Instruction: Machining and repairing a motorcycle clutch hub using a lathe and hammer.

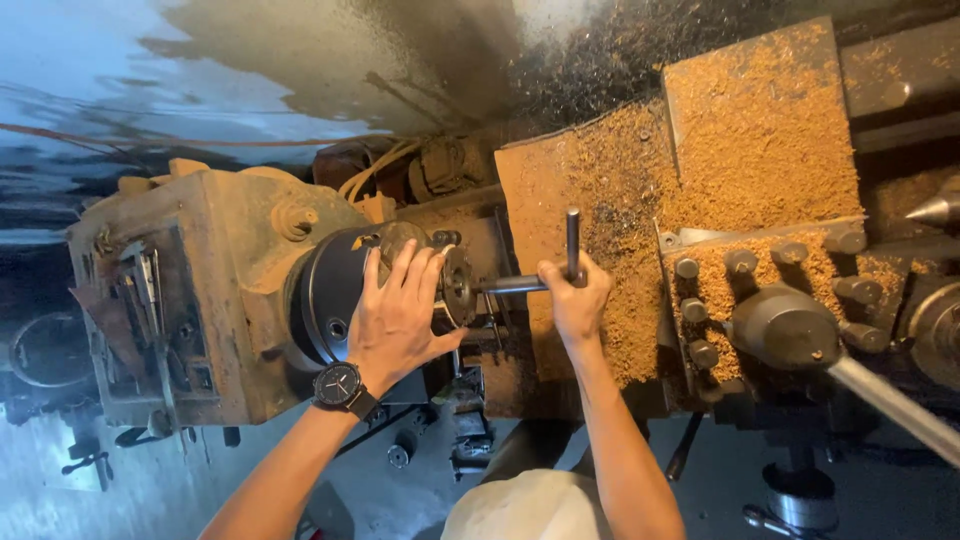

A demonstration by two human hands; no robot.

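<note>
Far left of the lathe sits the rusty headstock [190, 300], dusty & worn, w/ small tools tucked in a pocket on its face. Just right of it, the dark round chuck [330, 290]: your left hand [400, 315] lies flat over its front, fingers spread wide open, tips up at the chuck's rim, palm pressing rather than gripping; black wristwatch [338, 385] on that wrist. Right beside your fingers, a small round workpiece [458, 285] sticks out of the chuck face, partly hidden by the hand. Next, the T-handle chuck key [535, 278] runs across from the workpiece area to your right hand [575, 300], which is closed in a fist around the key's crossbar, bar standing upright above the knuckles. Behind & right of that hand, the lathe bed/carriage [700, 160] is thick w/ orange-brown chips. Further right, the tool post [785, 325] w/ its ring of bolts & a long metal lever [895, 405] running to the lower right corner; tailstock centre point [935, 210] at the right edge
</note>
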